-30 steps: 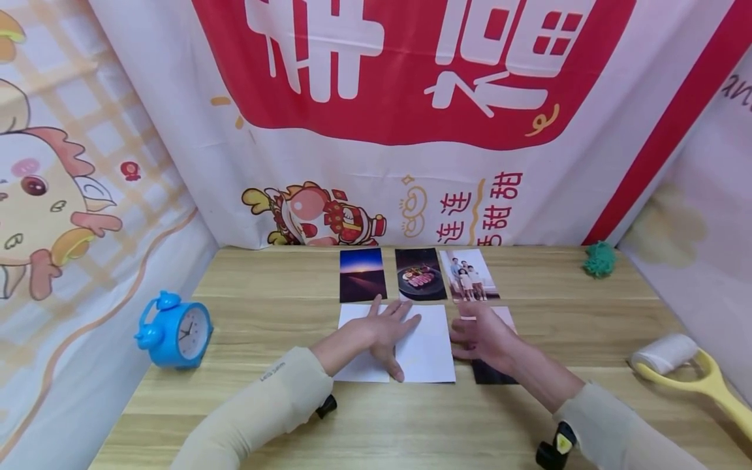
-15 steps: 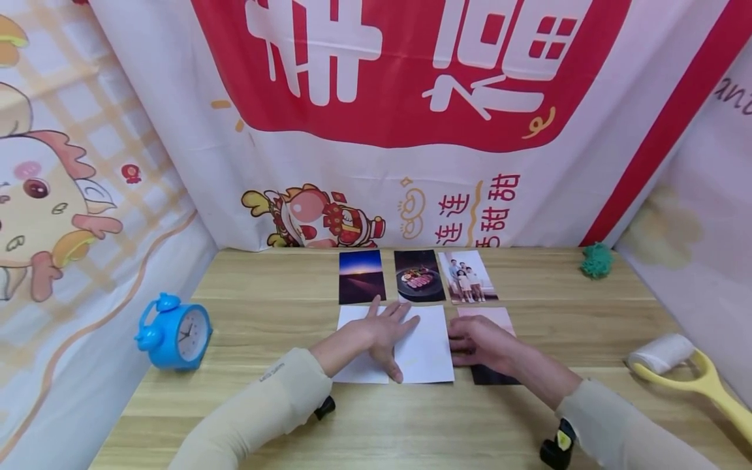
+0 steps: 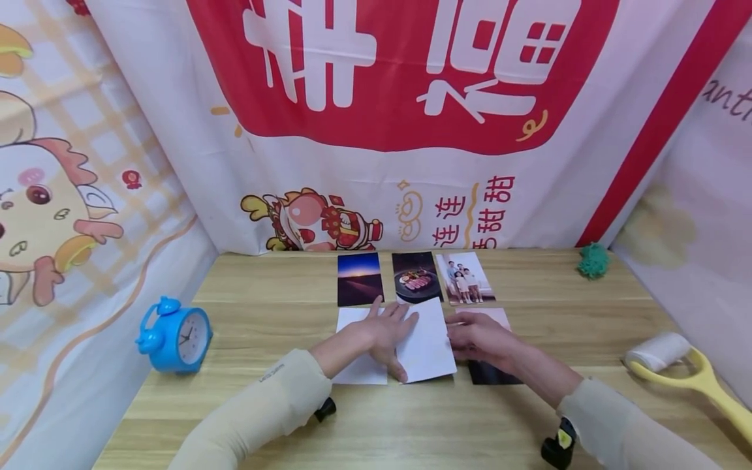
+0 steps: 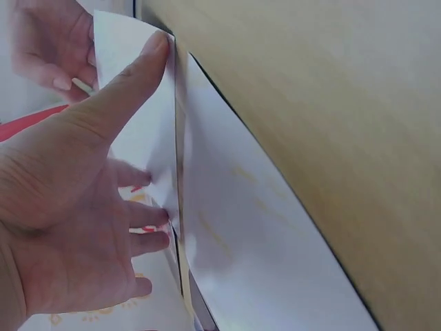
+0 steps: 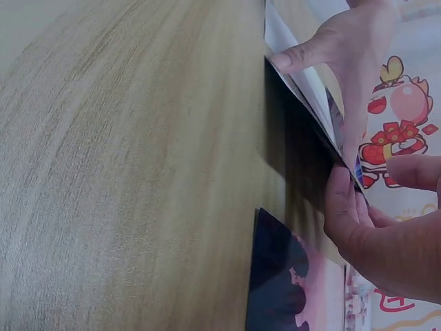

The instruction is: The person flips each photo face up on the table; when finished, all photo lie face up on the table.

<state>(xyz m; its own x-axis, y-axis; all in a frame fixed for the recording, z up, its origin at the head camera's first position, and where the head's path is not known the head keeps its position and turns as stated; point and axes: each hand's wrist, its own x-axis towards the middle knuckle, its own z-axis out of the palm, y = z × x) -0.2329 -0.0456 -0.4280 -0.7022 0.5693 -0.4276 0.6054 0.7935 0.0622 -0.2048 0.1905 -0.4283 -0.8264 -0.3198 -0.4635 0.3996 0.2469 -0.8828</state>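
Observation:
A white-backed photo print (image 3: 425,343), dark on its underside, is tilted with its right edge raised off the table. My left hand (image 3: 390,333) spreads over its left side; in the left wrist view the thumb (image 4: 148,58) touches the near corner and the other fingers point toward the far side. At the raised edge, the fingers of my right hand (image 3: 484,339) are bent under the print, seen in the right wrist view, while one digit stands apart. A second white-backed print (image 3: 358,362) lies flat to the left, partly under my left hand.
Behind lie a sunset photo (image 3: 360,281), a food photo (image 3: 417,279) and a family photo (image 3: 467,281). A pink and black photo (image 3: 490,373) lies under my right hand. A blue alarm clock (image 3: 176,336) stands left; a lint roller (image 3: 660,352) and green tuft (image 3: 593,261) are right.
My right hand has moved down and left to the print's edge, and that edge has risen, so the print now tilts and is slightly turned. My left hand has hardly moved.

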